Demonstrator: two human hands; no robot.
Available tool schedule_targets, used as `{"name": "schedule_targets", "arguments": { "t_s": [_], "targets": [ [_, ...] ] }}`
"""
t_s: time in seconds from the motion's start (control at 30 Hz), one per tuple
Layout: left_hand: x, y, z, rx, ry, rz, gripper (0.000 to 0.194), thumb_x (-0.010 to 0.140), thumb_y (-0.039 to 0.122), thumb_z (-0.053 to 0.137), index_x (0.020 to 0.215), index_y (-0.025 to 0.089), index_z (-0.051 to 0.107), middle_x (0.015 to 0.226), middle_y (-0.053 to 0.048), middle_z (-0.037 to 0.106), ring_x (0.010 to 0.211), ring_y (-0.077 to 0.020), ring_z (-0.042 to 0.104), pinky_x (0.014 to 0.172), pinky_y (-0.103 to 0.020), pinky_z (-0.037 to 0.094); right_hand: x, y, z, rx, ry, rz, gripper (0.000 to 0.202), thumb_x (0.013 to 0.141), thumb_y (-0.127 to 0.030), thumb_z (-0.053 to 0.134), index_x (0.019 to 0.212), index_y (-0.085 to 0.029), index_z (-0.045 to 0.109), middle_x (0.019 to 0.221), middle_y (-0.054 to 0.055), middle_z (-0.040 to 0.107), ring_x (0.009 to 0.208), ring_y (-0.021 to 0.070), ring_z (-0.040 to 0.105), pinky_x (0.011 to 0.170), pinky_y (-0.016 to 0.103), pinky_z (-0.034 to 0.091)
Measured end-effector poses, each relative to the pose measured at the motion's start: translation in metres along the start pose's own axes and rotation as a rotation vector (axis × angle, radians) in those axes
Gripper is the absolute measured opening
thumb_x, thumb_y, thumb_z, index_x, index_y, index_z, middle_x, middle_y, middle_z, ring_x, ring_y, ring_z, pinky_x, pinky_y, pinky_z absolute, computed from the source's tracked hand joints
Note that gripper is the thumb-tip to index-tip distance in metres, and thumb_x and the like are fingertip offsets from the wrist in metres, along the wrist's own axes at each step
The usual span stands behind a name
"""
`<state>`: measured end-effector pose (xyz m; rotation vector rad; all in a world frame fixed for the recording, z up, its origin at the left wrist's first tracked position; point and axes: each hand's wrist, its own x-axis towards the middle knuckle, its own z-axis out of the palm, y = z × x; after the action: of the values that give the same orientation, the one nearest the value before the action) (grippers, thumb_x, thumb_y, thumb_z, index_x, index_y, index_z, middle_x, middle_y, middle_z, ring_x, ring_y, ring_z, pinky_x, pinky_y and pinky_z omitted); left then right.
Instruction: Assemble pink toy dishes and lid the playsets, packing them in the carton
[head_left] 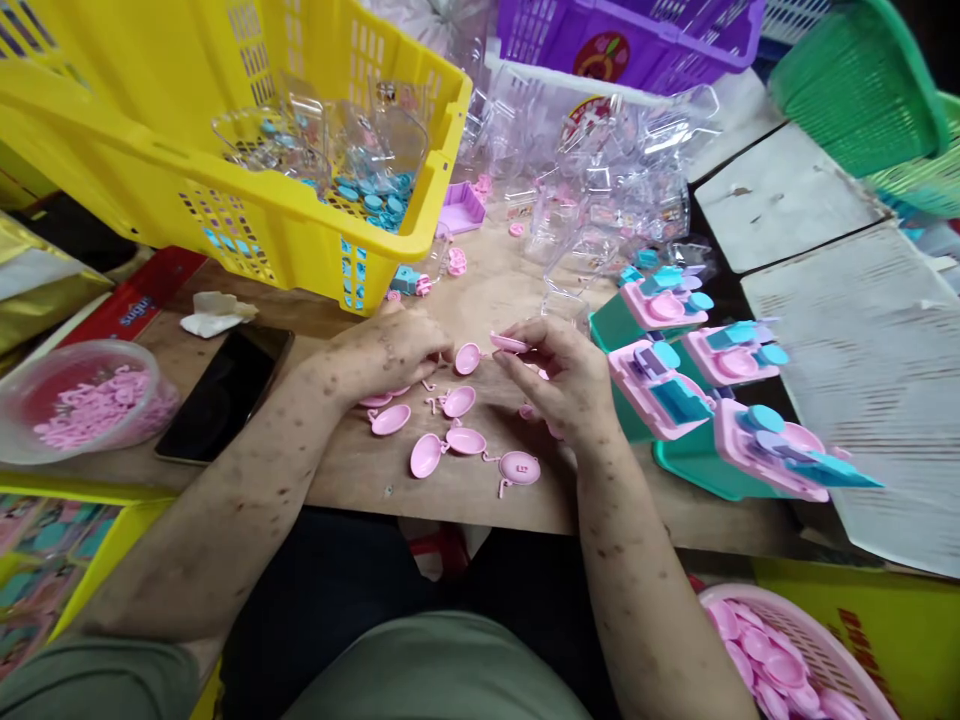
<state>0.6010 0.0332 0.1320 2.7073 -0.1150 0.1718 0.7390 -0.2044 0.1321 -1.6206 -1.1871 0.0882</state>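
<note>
Between thumb and fingers, my right hand [561,382] pinches a small pink oval plastic dish [508,343], tilted edge-on above the table. Curled fingers close my left hand [394,350]; whatever lies at its fingertips is hidden. Just beside those fingertips is another pink oval dish [467,358]. Nearer me, several similar pieces lie on the wood, including one dish [460,402] with a small hooked stem and another [520,468] with its marked face up. A few pink pieces are partly covered by each hand.
A yellow crate [300,240] with clear and blue parts stands at left. Teal boxes with pink tops [660,385] stand right. Clear plastic containers [592,210] pile up behind. A tub of pink hooks [90,405] and a phone [225,395] lie left; a pink basket [817,640] sits low right.
</note>
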Motion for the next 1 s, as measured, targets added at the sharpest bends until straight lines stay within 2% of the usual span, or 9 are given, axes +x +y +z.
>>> {"name": "schedule_targets", "arguments": {
  "t_s": [0.13,0.23,0.33,0.4,0.5,0.7,0.83,1.0],
  "targets": [
    [0.0,0.0,0.0,0.092,-0.047,0.054,0.022,0.097,0.016,0.067,0.091,0.026,0.085,0.094,-0.005,0.079,0.101,-0.0283,0.07,0.106,-0.047,0.048,-0.006,0.004,0.0,0.01,0.004,0.019,0.012,0.103,-0.036,0.08,0.105,-0.026,0.074,0.101,0.003,0.076,0.093,0.0195,0.075,0.083,0.035,0.067],
    [0.001,0.001,-0.005,0.088,-0.014,0.069,0.019,0.101,0.021,0.066,0.094,0.023,0.083,0.105,-0.009,0.081,0.109,-0.0292,0.072,0.106,-0.046,0.052,-0.006,0.003,-0.002,0.012,0.023,-0.018,0.01,0.103,-0.034,0.08,0.105,-0.026,0.074,0.102,0.003,0.076,0.094,0.0202,0.076,0.082,0.034,0.067],
    [0.001,0.013,-0.014,-0.075,0.102,0.033,0.017,0.103,0.022,0.065,0.107,0.02,0.081,0.104,-0.008,0.082,0.1,-0.0247,0.076,0.095,-0.038,0.058,-0.004,-0.002,-0.003,-0.015,-0.015,-0.084,0.004,0.106,-0.03,0.077,0.108,-0.027,0.076,0.107,0.004,0.08,0.099,0.0209,0.077,0.085,0.036,0.067],
    [-0.001,0.026,-0.02,-0.256,0.245,-0.002,0.016,0.104,0.026,0.069,0.112,0.019,0.082,0.104,-0.006,0.084,0.094,-0.0216,0.078,0.089,-0.033,0.061,-0.003,-0.005,-0.004,-0.025,-0.072,-0.137,0.004,0.108,-0.029,0.074,0.109,-0.028,0.078,0.11,0.004,0.083,0.102,0.0215,0.08,0.092,0.04,0.068],
    [-0.002,0.045,-0.022,-0.514,0.379,-0.048,0.017,0.101,0.032,0.079,0.111,0.019,0.086,0.106,-0.007,0.087,0.096,-0.0209,0.082,0.09,-0.03,0.065,-0.002,-0.009,-0.004,0.012,-0.107,-0.224,0.002,0.107,-0.028,0.078,0.108,-0.029,0.079,0.108,0.003,0.086,0.101,0.0217,0.082,0.095,0.041,0.069],
    [-0.001,0.054,-0.017,-0.743,0.32,-0.125,0.022,0.095,0.039,0.089,0.105,0.019,0.091,0.101,-0.008,0.089,0.094,-0.0238,0.086,0.09,-0.033,0.072,-0.002,-0.011,-0.006,0.055,-0.099,-0.207,0.012,0.108,-0.036,0.08,0.1,-0.028,0.078,0.1,0.002,0.086,0.093,0.0205,0.082,0.087,0.039,0.068],
    [0.0,0.055,-0.02,-0.797,0.309,-0.156,0.026,0.092,0.042,0.092,0.104,0.019,0.091,0.099,-0.009,0.089,0.092,-0.025,0.087,0.088,-0.035,0.074,-0.001,-0.012,-0.006,0.105,-0.109,-0.233,0.009,0.109,-0.035,0.081,0.102,-0.028,0.078,0.102,0.002,0.086,0.095,0.0198,0.082,0.088,0.037,0.067],
    [0.0,0.056,-0.024,-0.824,0.297,-0.176,0.025,0.091,0.04,0.094,0.103,0.019,0.091,0.096,-0.009,0.089,0.088,-0.0243,0.087,0.085,-0.034,0.074,-0.001,-0.013,-0.008,0.095,-0.124,-0.219,0.016,0.11,-0.041,0.078,0.101,-0.028,0.078,0.102,0.003,0.086,0.098,0.0216,0.083,0.091,0.04,0.068]
  ]
}}
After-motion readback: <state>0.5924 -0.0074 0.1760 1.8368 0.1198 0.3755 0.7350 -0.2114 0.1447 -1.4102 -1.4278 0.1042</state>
